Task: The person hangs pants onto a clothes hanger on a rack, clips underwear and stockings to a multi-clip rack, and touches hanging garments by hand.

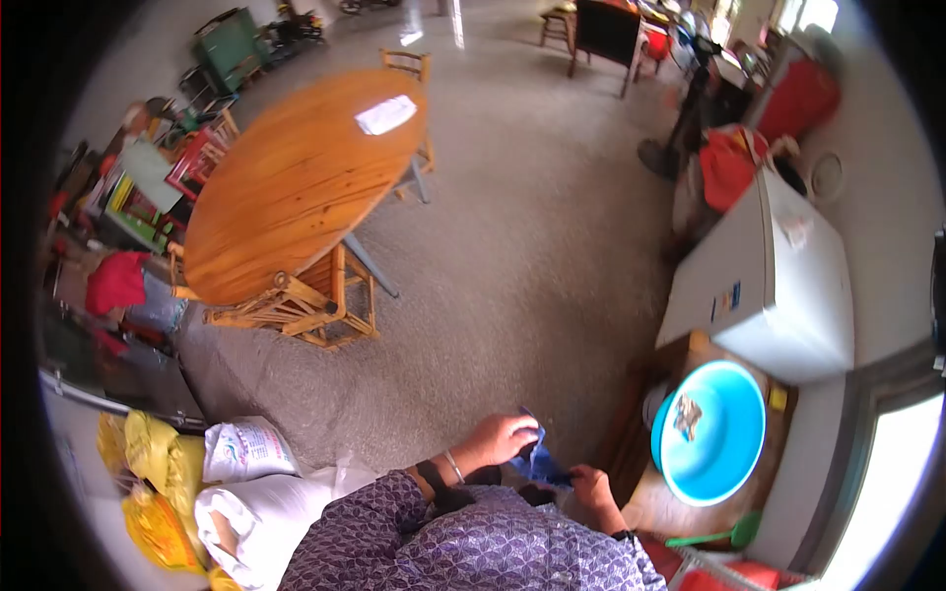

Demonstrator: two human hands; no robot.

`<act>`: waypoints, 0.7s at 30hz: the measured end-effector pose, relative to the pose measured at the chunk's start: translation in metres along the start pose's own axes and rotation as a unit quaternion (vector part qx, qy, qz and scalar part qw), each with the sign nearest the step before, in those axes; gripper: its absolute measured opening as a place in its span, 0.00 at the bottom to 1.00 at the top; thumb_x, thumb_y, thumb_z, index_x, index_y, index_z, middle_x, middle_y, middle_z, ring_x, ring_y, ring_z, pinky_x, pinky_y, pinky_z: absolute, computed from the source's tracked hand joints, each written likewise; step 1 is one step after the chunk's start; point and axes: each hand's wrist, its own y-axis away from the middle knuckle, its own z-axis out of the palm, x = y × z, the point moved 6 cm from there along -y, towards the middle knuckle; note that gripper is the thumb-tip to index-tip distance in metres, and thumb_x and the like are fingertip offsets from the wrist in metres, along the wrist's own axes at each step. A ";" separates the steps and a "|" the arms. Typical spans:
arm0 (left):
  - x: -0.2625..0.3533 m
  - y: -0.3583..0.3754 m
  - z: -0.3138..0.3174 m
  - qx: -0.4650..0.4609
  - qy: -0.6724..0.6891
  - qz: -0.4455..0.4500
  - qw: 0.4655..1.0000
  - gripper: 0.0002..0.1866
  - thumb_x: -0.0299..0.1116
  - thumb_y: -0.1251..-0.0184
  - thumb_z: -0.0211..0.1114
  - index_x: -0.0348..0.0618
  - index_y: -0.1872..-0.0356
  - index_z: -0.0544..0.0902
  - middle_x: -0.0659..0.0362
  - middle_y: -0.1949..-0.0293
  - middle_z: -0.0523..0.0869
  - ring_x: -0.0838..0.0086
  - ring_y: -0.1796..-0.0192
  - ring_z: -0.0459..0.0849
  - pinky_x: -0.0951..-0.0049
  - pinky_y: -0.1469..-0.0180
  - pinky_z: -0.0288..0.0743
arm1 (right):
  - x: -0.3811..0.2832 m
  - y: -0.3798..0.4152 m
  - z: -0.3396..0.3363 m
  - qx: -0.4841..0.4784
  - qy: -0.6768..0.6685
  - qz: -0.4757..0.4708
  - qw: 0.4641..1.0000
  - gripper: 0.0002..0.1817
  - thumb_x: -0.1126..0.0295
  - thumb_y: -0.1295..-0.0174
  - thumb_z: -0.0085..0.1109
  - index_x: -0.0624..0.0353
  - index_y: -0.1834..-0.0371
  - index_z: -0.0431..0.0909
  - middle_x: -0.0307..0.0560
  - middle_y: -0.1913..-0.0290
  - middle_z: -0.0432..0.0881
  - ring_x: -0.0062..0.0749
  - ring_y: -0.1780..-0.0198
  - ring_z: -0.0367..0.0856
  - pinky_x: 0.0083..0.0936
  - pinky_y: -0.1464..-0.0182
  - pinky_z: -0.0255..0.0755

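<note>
A dark blue cloth-like item [540, 463] is stretched between my two hands, just in front of my patterned shirt. My left hand [500, 437], with a bracelet at the wrist, has its fingers closed on the item's upper left part. Lower and to the right, my right hand [593, 487] pinches the other end. Beside my right hand, a bright blue basin [731, 433] rests on a wooden surface [645, 512], with a small crumpled greyish-brown thing [687, 418] inside.
A round wooden table [296, 167] with bamboo chairs [330, 300] stands ahead on the left. White sacks [271, 512] and yellow bags [163, 473] lie at lower left. A white cabinet-like box [769, 286] is on the right, and a green scoop [744, 530] lies below the basin.
</note>
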 end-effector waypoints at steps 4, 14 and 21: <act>-0.019 0.004 -0.031 0.036 -0.030 -0.021 0.999 0.12 0.37 0.39 0.63 0.44 0.58 0.81 0.47 0.71 0.83 0.55 0.68 0.84 0.64 0.68 0.75 | -0.021 -0.030 0.005 -0.008 0.022 -0.040 0.999 0.14 0.73 0.53 0.58 0.60 0.60 0.82 0.51 0.65 0.85 0.32 0.63 0.85 0.27 0.59 0.77; -0.132 0.114 -0.094 0.162 -0.068 -0.146 0.974 0.12 0.40 0.43 0.64 0.44 0.63 0.83 0.47 0.70 0.83 0.54 0.65 0.83 0.62 0.64 0.75 | -0.016 -0.078 0.036 -0.045 0.081 0.018 0.996 0.13 0.74 0.55 0.53 0.60 0.66 0.84 0.49 0.73 0.85 0.31 0.68 0.85 0.29 0.62 0.77; -0.146 0.185 -0.055 0.191 -0.078 -0.261 0.943 0.15 0.46 0.42 0.60 0.48 0.62 0.84 0.49 0.67 0.84 0.52 0.60 0.82 0.57 0.57 0.74 | -0.021 -0.103 0.049 -0.082 0.116 -0.031 0.989 0.13 0.72 0.53 0.52 0.55 0.65 0.83 0.50 0.71 0.84 0.36 0.62 0.85 0.30 0.57 0.77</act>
